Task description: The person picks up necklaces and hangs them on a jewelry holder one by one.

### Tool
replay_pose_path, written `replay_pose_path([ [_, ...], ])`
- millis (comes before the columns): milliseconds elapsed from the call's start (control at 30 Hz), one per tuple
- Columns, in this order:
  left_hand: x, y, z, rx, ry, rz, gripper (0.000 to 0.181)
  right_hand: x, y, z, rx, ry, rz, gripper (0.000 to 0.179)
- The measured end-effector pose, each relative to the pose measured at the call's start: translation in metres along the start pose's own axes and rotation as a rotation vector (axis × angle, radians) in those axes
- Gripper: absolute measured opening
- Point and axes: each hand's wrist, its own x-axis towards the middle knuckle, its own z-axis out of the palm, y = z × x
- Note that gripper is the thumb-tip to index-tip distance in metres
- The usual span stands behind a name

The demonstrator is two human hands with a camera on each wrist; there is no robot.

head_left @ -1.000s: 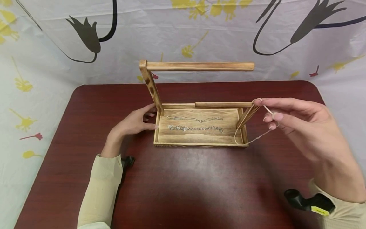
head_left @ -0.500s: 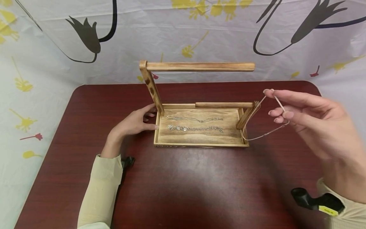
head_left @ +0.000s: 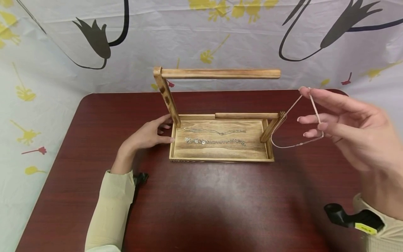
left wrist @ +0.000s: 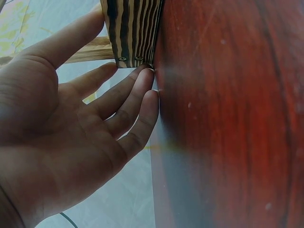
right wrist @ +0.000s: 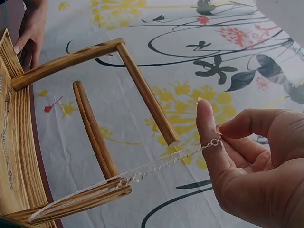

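Note:
My right hand [head_left: 362, 136] holds a thin pale chain necklace [head_left: 288, 147], stretched as a loop over the index fingertip and under the thumb. Its left end runs to the short right post [head_left: 272, 129] of a wooden jewelry stand and appears to pass around it. In the right wrist view the necklace [right wrist: 166, 161] slants from the fingers [right wrist: 209, 118] to that post. My left hand [head_left: 145, 134] rests against the left end of the stand's tray [head_left: 220, 160]. Seen from the left wrist, its relaxed fingers [left wrist: 137, 90] touch the striped wooden end [left wrist: 135, 33].
Two silvery chains, a fine one [head_left: 217, 131] and a thicker one [head_left: 217, 141], lie in the tray. A tall left post [head_left: 167, 98] carries a long upper bar [head_left: 220, 73]; a shorter bar [head_left: 247, 115] extends from the right post. Patterned cloth [head_left: 201, 42] hangs behind the dark red table [head_left: 204, 203].
My right hand has moved up and to the right, away from the post. The necklace loop has opened out and is drawn further right. My left hand stays in place.

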Motion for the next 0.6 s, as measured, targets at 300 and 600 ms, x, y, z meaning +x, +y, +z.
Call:
replay_pose_path([
  [300,0.0001,-0.0012,-0.0007,-0.001,-0.005,-0.003,0.087,0.0044,-0.0035,-0.0045,0.049,0.026,-0.028,0.055],
  [600,0.0005,-0.0014,-0.0007,-0.012,-0.009,-0.009,0.087,0.0083,-0.0078,-0.0063,-0.055,0.205,-0.02,0.05],
])
